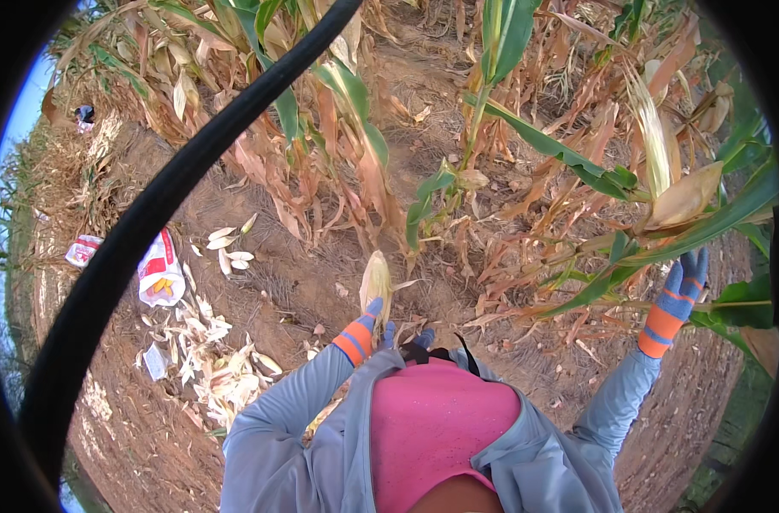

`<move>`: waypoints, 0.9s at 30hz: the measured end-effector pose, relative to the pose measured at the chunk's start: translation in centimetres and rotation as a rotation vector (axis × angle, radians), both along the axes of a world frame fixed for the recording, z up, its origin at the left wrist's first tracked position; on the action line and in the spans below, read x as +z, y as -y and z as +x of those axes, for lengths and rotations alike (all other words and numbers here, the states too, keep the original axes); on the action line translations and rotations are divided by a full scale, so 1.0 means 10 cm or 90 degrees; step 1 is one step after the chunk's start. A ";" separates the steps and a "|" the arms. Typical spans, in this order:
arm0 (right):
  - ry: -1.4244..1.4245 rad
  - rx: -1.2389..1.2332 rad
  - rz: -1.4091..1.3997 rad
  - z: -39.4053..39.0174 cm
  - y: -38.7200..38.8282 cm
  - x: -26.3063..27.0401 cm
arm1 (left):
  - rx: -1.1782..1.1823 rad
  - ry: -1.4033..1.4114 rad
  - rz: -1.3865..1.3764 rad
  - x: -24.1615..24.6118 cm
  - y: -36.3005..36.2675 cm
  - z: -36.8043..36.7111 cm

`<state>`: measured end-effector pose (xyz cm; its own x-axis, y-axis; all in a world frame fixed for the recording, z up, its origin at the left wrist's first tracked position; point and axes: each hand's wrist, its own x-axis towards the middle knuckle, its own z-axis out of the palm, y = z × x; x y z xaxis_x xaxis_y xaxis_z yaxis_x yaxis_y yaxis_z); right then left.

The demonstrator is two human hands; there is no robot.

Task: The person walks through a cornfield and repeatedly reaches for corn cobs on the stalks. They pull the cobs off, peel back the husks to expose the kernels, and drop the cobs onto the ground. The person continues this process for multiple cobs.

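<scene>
My left hand point(362, 332), in a blue-grey glove with orange bands, grips a corn ear in its pale dry husk point(376, 282) in front of my body. The husk is closed around the ear and points away from me. Far to the right, my right hand point(670, 313), in a matching glove, is at a leaning corn stalk point(611, 304). Whether its fingers close around the stalk is not clear. Above that hand, another husked ear point(684, 195) hangs on a plant beside a long, pale, peeled-back husk point(652, 144).
Standing corn plants point(486, 90) with dry and green leaves cross the far side. Stripped husks point(226, 375) lie heaped at left, near a sack holding yellow cobs point(162, 276) and several pale ears point(229, 247). A black cable-like band point(191, 157) crosses the view. Another person point(84, 117) is far off.
</scene>
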<state>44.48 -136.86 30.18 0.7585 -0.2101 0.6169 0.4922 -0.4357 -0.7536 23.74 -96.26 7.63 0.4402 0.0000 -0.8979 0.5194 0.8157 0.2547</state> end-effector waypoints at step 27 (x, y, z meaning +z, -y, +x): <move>-0.201 -0.130 0.304 -0.50 2.59 -0.78 | -0.708 0.544 0.242 0.99 2.70 1.19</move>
